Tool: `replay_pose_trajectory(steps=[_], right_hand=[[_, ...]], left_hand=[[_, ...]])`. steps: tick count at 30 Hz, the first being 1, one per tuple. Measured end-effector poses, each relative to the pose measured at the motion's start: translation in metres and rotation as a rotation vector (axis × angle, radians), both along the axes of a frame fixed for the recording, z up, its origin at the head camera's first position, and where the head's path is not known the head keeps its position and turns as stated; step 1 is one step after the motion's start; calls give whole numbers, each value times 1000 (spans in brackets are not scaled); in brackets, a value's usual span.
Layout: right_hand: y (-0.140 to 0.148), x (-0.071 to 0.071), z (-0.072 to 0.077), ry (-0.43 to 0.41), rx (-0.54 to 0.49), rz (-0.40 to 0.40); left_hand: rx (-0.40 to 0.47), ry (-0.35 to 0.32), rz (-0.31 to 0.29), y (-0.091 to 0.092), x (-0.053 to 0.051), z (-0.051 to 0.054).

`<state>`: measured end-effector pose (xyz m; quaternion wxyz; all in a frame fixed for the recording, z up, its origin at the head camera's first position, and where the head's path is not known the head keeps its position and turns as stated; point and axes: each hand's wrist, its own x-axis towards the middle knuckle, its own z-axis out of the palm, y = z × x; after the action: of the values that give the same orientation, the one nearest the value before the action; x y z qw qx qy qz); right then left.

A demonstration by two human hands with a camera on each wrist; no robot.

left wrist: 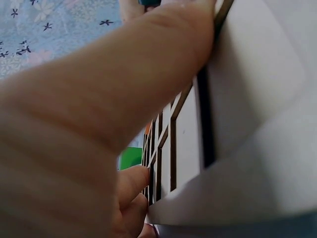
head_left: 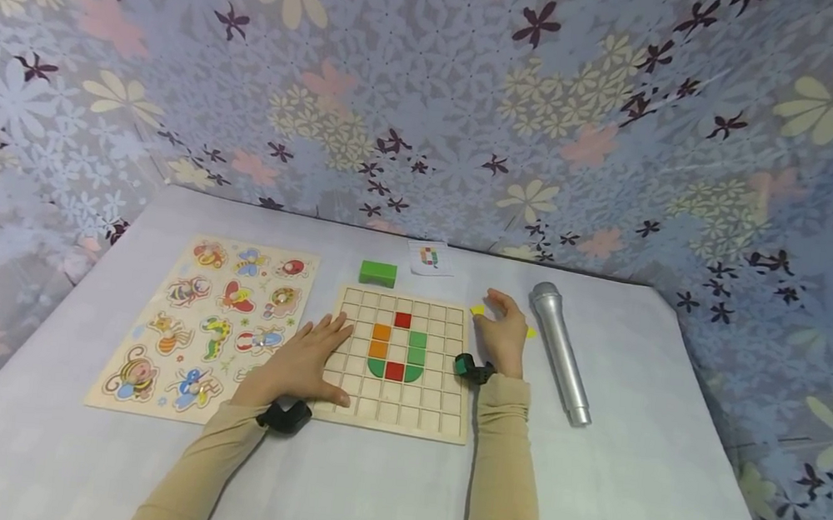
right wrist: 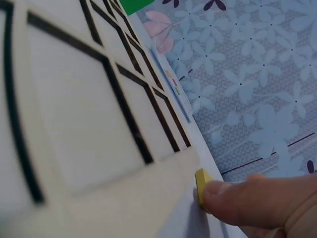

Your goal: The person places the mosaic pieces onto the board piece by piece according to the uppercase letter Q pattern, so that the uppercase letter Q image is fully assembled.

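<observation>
My left hand (head_left: 309, 358) rests with fingers spread over the left edge of a wooden grid board (head_left: 431, 420). Red (head_left: 402, 320), orange (head_left: 379, 348) and green (head_left: 416, 355) tiles form a ring on the board. Just off its right edge, my right hand (head_left: 503, 335) has its thumb against a small yellow tile (right wrist: 201, 187); the index finger arches apart from the thumb in the head view. A second yellow piece (head_left: 531, 333) shows at the right side of that hand, partly hidden by it.
A wooden puzzle board with insects (head_left: 176, 329) lies at left. Behind the grid stand a green block (head_left: 377, 274) and a pattern card (head_left: 430, 258). A silver microphone (head_left: 561, 353) lies to the right of my right hand. Floral fabric (head_left: 431, 111) rises behind the table.
</observation>
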<state>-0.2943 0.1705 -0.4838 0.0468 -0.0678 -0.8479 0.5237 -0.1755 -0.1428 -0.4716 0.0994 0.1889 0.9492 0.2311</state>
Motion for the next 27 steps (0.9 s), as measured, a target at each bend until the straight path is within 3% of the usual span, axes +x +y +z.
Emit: replay_pose_trajectory(steps=[4,7,12,17,27], right_hand=[[0,1,-1,15,10,20],[-1,2,0,15,-51,24],[-2,7,7,-73,-150,48],[1,16,13,-132,-46,73],[-4,24,19,-82,165,58]], left_hand=[[-7,-5,2,0,1,0],[-4,-8,7,-1,2,3],[-8,-16,12,-3,3,5],[-2,-24,8,-1,5,4],[-3,-16,-2,1,3,3]])
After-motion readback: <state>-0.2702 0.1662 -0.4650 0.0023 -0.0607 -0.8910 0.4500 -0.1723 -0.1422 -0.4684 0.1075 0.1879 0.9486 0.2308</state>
